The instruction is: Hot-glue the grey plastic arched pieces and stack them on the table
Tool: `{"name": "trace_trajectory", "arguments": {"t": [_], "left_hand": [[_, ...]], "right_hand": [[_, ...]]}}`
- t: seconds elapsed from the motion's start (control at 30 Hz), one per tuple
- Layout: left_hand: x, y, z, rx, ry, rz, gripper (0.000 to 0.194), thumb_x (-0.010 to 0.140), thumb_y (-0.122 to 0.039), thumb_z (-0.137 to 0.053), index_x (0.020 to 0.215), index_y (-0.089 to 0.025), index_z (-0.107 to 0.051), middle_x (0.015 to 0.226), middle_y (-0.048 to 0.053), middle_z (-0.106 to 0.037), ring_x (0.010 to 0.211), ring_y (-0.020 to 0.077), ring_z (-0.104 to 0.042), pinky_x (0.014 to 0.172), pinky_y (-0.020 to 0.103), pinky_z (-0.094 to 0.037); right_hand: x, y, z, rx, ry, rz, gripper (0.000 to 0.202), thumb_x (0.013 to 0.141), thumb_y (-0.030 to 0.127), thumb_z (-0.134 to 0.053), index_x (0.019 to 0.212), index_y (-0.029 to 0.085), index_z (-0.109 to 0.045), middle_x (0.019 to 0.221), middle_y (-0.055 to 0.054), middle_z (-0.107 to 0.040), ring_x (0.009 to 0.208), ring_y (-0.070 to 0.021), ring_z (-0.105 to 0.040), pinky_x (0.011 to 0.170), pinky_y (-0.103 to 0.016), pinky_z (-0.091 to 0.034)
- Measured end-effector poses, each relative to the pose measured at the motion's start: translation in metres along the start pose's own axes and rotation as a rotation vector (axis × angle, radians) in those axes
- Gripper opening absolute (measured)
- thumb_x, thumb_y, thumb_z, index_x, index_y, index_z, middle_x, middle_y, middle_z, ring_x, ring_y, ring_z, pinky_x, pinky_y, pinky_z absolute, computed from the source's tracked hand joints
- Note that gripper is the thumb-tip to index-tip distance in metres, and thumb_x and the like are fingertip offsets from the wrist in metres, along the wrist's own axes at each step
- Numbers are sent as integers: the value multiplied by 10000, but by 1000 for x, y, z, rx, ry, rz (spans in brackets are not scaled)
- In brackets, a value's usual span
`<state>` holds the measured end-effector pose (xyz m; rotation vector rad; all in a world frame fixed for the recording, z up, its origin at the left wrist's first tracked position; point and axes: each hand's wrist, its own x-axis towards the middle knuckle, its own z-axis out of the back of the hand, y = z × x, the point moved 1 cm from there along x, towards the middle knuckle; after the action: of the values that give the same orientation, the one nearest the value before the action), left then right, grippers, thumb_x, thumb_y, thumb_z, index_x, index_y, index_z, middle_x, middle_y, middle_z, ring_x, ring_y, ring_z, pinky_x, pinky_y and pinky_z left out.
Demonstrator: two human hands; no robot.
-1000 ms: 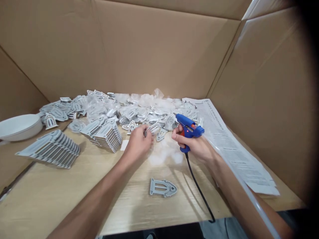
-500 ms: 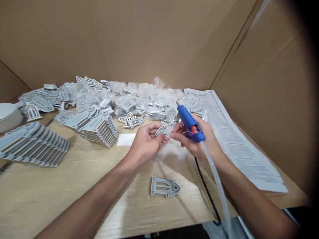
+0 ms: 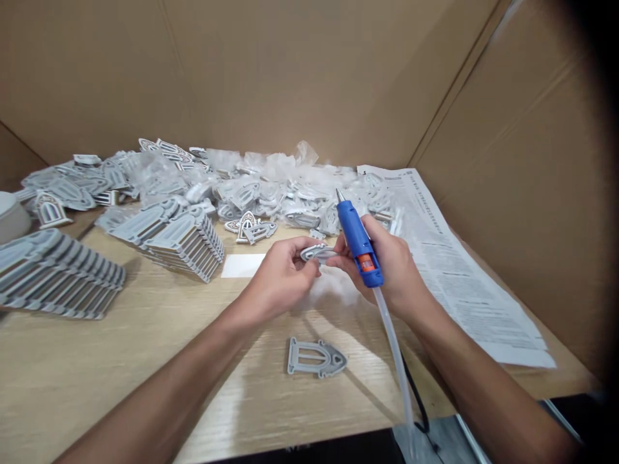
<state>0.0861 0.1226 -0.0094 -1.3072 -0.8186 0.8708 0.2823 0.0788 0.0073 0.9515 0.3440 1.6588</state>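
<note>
My left hand point(image 3: 285, 274) pinches a small grey arch-shaped piece point(image 3: 316, 252) over the middle of the table. In my right hand point(image 3: 387, 261) is a blue glue gun point(image 3: 358, 241), its metal tip pointing up and away, with a clear glue stick point(image 3: 394, 351) out of its back end. The fingertips of my right hand also touch the right end of the grey piece. Another grey arch piece point(image 3: 316, 358) lies flat on the table nearer to me. Beyond my hands, a few arch pieces point(image 3: 250, 228) overlap near a white card point(image 3: 240, 265).
Stacked arch pieces point(image 3: 60, 274) stand at the left, with a second stack point(image 3: 178, 238) beside them. A heap of pieces in clear plastic point(image 3: 271, 183) lines the back. Printed paper point(image 3: 464, 283) covers the right side. A white round container point(image 3: 12, 218) sits far left; cardboard walls point(image 3: 290, 77) enclose the table.
The glue gun has turned more upright and shifted slightly left in my right hand. The held piece has tilted flatter. The whole view has shifted a little.
</note>
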Motion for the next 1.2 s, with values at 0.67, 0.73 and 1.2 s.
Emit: {"name": "trace_trajectory", "arguments": {"t": [0.67,0.73,1.2], "left_hand": [[4,2,-4,-523,-110,-19,177,961,-296,-792,1010,-156,-696,966,66,-781,793,176,-734,685,307,-622],[2,0,-4,-516,-129,10,171,961,-264,-799,1004,-171,-661,916,50,-777,736,173,-742,643,295,-607],[-8,-21,2,-338,-266,-42,295,927,-80,-792,961,-199,-525,718,-15,-764,571,133,-756,535,195,-607]], "right_hand": [[5,-8,-12,540,-5,-181,601,899,778,-829,1166,245,-753,964,-43,-742,720,-188,-676,596,-313,-539],[6,-5,-10,585,19,-223,649,946,838,-721,1195,240,-753,904,-34,-722,644,-168,-654,549,-302,-515],[0,-7,10,290,264,-140,411,1025,644,-755,1076,244,-832,696,-10,-676,548,-170,-556,512,-324,-432]]}}
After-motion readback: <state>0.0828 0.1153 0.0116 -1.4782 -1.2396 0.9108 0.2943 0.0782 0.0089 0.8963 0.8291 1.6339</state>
